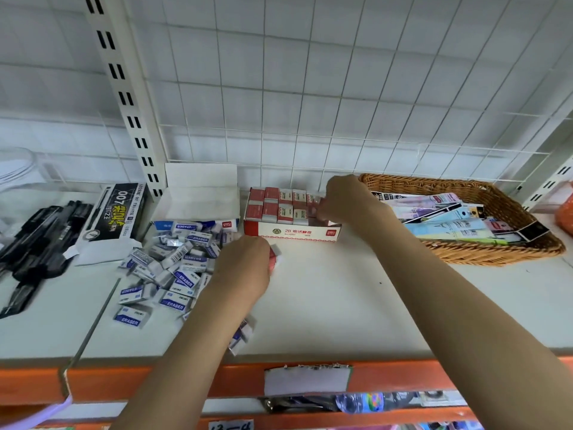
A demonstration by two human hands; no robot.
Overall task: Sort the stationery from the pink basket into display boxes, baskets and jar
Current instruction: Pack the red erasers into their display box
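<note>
on the shelf [325, 305], right hand [344, 200] pinches a red eraser [313, 203] into the nearly full box [291, 232], left hand [245, 265] grips more, blue erasers [173, 262] still loose.

A white wire grid panel [310, 88] backs the shelf [341, 305]. At the panel's left edge a cream slotted upright [124, 88] slants down to the shelf, and a second slotted upright [552, 181] stands at the panel's right edge. Below the panel, the shelf's front carries an orange edge strip [155, 380], and a torn white label [307, 378] is stuck on that strip. Under the label, a lower shelf holds packaged goods [356, 401] too blurred to name.
</note>
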